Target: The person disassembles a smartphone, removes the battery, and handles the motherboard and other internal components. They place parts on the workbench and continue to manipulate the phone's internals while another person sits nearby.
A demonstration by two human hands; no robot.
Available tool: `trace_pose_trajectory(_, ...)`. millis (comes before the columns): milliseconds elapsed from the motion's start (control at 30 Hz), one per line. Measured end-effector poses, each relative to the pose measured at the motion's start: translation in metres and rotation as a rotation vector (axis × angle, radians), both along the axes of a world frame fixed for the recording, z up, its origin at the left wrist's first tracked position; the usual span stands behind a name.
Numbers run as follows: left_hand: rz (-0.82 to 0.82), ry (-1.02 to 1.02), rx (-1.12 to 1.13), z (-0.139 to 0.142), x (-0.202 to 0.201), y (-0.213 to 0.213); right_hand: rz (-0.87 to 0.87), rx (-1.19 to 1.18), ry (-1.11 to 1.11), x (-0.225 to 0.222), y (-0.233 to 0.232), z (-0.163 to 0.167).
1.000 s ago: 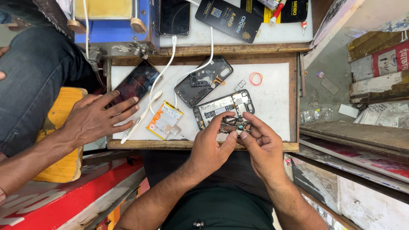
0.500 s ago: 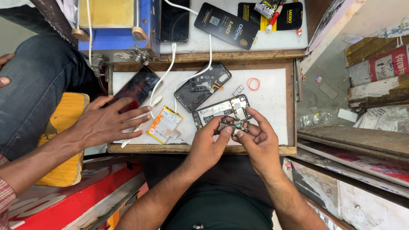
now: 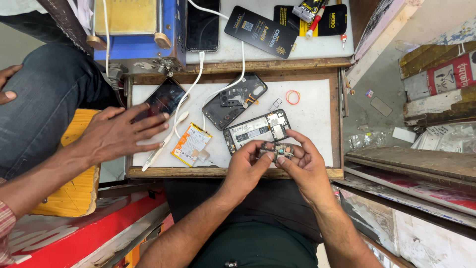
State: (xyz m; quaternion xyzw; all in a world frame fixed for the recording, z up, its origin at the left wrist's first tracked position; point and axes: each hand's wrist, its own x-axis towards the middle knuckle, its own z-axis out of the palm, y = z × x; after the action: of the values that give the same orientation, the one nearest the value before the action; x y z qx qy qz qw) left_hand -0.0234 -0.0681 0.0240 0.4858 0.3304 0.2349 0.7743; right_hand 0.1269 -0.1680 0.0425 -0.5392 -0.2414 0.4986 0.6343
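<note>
So the person has a tiny circuit board piece [image 3: 278, 149] pinched between both hands, right over the front edge of the wooden tray [image 3: 233, 172]. The left hand [image 3: 245, 166] grips it from the left with thumb and forefinger closed tight on it, and the right hand [image 3: 303, 161] does the same from the other side, fingers curled in narrow. Holding it up off the surface like that probably makes sense since the part is so small, and it can be turned toward the eyes more easily in the air.

The opened phone frame [image 3: 255, 130] lies just beyond the fingertips on the white mat [image 3: 312, 119], insides facing up, so anything lifted out has a short trip. The dark back cover [image 3: 234, 99] sits just behind it, the flat battery [image 3: 191, 144] to its left, and a small orange ring [image 3: 292, 97] rests further back, apart from the rest. White cables [image 3: 198, 84] run down from the upper shelf across the mat.

Another person's hand [image 3: 121, 134] is spread flat at the left side of the tray, fingertips touching a dark phone [image 3: 163, 99], likely steadying it. It's well clear of the board.
</note>
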Motion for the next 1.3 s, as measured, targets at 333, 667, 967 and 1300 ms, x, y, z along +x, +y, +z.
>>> trace_pose_trajectory(333,0.092,0.165,0.38,0.005,-0.041,0.016,-0.102,-0.156,-0.083,0.037,-0.017,-0.024)
trace_pose_trajectory(667,0.174,0.767,0.939,0.025,-0.106,0.048,0.16,-0.234,-0.209,0.058,-0.005,-0.021)
trace_pose_trajectory(967,0.057,0.891,1.161,0.022,-0.11,0.043,0.119,-0.248,-0.038,0.066,-0.009,-0.022)
trace_pose_trajectory(1300,-0.034,0.186,0.572,0.014,-0.065,0.026,0.014,-0.148,0.137,0.024,0.01,-0.033)
